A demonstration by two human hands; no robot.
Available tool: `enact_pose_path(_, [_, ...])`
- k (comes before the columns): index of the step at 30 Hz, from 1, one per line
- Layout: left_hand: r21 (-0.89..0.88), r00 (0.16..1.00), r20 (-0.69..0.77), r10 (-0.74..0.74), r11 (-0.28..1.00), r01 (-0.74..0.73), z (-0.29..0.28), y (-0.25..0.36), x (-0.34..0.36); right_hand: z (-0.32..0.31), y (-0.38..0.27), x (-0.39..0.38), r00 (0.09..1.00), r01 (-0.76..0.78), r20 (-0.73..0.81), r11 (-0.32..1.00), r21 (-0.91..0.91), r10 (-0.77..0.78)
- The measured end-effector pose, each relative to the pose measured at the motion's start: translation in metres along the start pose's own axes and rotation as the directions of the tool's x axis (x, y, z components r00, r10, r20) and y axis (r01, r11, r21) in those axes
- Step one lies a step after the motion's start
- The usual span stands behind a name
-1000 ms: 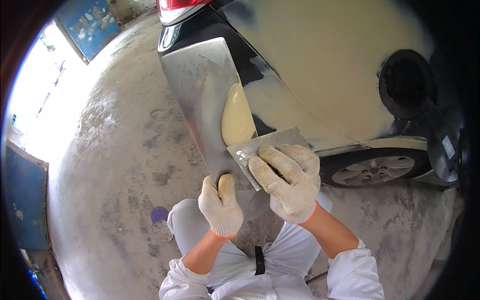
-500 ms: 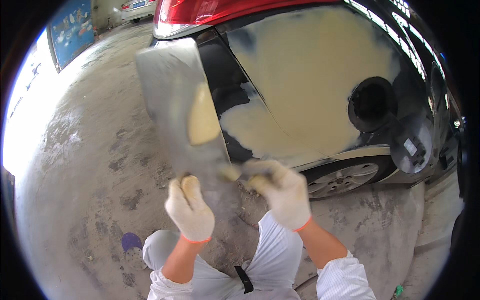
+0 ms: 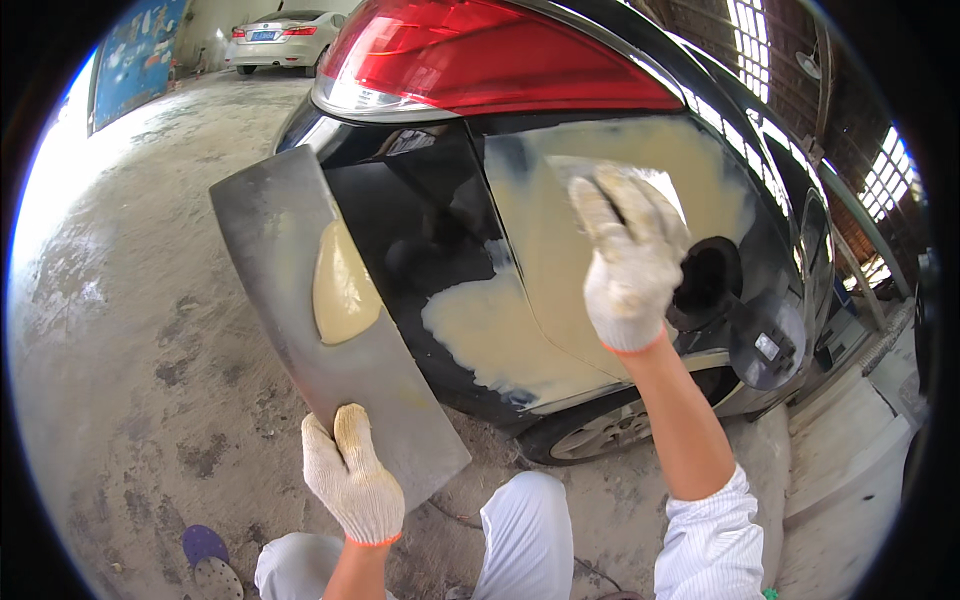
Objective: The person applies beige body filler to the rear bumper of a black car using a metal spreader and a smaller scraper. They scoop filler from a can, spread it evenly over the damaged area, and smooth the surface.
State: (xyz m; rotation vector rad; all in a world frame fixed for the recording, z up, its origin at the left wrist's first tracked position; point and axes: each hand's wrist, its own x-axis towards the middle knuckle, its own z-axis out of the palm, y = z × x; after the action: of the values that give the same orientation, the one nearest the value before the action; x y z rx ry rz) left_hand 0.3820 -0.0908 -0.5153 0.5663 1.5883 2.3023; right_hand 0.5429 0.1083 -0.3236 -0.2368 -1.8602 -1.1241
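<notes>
A grey flat mixing board [image 3: 265,235] is gripped at its lower edge by my gloved left hand [image 3: 355,480], thumb on top. A pool of cream-coloured filler paste [image 3: 343,290] lies on it. My gloved right hand [image 3: 630,260] has its fingers pressed along a thin metal spreader [image 3: 663,184], its edge near or against the black car's rear side panel. Beige filler [image 3: 545,290] coats much of that panel, crossing the seam beside the bumper [image 3: 400,210]. My fingers hide much of the spreader, so contact along its edge cannot be told.
Above the panel sits the red tail light [image 3: 500,65]. To the right are the round fuel filler opening [image 3: 708,283] and its hanging flap [image 3: 768,342]; the wheel [image 3: 610,432] is below. Sanding discs [image 3: 205,545] lie on the floor. A white car [image 3: 290,42] stands farther back.
My right hand has moved from beside the board up and right onto the filled panel with the spreader. The board has shifted left and lower in view, still in my left hand. The view has tilted up.
</notes>
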Motion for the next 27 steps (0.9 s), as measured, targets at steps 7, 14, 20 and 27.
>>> enact_pose_path(7, [0.03, 0.999, 0.038, -0.039, 0.999, 0.038, -0.022, 0.019, 0.011, 0.048, -0.004, 0.01, 0.98, 0.201, 0.03, 0.974, -0.101, -0.199])
enact_pose_path(14, [0.064, 1.0, 0.025, -0.009, 0.998, 0.008, -0.035, 0.013, 0.023, 0.066, -0.006, 0.007, 0.981, 0.193, 0.026, 0.972, -0.133, -0.191])
enact_pose_path(20, [0.085, 0.999, 0.046, -0.018, 0.996, 0.014, -0.038, 0.013, 0.026, 0.063, -0.011, 0.01, 0.978, 0.207, 0.026, 0.972, -0.111, -0.205])
enact_pose_path(27, [0.089, 0.998, 0.058, -0.04, 0.995, 0.035, -0.04, 0.014, 0.028, 0.058, -0.012, 0.009, 0.978, 0.209, 0.046, 0.973, -0.099, -0.206])
